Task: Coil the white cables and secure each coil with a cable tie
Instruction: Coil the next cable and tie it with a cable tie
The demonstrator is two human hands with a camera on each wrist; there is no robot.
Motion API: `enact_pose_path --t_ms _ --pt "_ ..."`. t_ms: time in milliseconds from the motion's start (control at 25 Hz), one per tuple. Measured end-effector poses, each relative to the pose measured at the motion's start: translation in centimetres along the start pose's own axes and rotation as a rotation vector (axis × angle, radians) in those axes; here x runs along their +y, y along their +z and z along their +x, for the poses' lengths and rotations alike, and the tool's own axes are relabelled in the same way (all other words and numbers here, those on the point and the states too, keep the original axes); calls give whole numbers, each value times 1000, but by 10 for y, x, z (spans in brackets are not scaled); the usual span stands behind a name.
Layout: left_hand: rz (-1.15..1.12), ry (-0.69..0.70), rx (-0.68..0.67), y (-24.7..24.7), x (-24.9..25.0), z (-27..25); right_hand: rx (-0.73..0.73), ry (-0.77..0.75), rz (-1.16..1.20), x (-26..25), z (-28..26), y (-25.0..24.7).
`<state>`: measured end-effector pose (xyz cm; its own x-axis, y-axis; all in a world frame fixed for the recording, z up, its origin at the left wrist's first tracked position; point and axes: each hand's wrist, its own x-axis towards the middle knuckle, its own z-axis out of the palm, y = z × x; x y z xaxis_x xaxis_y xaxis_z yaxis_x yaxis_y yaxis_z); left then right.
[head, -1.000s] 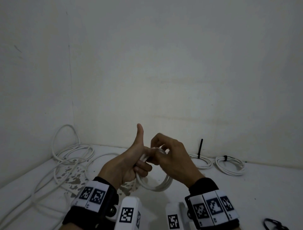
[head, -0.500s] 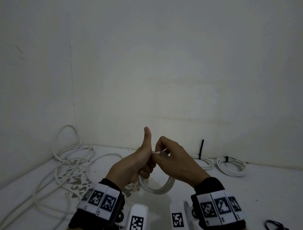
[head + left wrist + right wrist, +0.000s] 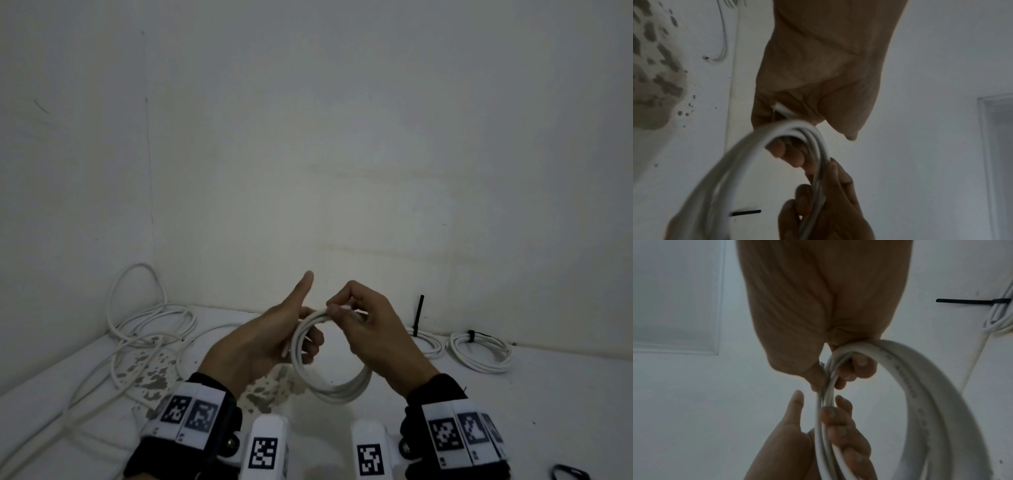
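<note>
A loose tangle (image 3: 137,339) of white cable sprawls on the floor (image 3: 513,411) at nine o'clock; two tied coils (image 3: 481,353) lie at three o'clock, well apart from it. The coil (image 3: 325,363) in hand hangs at centre, clear of the floor. The left hand (image 3: 260,342) curls its fingers through the coil's side, thumb raised and free. The right hand (image 3: 370,329) pinches the top strands at twelve o'clock, seemingly tucking in the cable end. Coiling looks about done; next comes a tie (image 3: 568,474), perhaps the dark one at five o'clock, which needs one hand freed.
</note>
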<state>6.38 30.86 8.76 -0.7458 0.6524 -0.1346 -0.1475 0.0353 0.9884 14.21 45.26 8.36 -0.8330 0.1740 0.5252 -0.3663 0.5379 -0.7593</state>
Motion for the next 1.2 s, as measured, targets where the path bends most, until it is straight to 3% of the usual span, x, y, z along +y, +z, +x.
enact_pose_path --t_ms 120,240,360,440,560,640,760,1000,1200 --pt "-164 -38 -100 4 -5 -5 61 42 90 3 0 1" --pt "-166 17 2 10 -4 -3 60 47 167 4 0 2" --pt "-23 136 123 14 -2 -3 42 82 235 1 -2 -3" --pt "84 182 124 15 0 -5 10 164 262 -3 -3 -10" --pt "294 234 95 17 -1 -8 -181 366 327 -5 -4 -14" --pt "385 258 74 20 -2 -9 -226 476 331 -4 -4 -13" --pt "352 222 110 26 -3 -9 -111 517 321 -3 -2 -10" --pt "95 -9 54 20 -2 -6 18 449 257 -6 -1 1" --pt "31 71 144 29 -7 -6 87 417 261 -4 -1 11"
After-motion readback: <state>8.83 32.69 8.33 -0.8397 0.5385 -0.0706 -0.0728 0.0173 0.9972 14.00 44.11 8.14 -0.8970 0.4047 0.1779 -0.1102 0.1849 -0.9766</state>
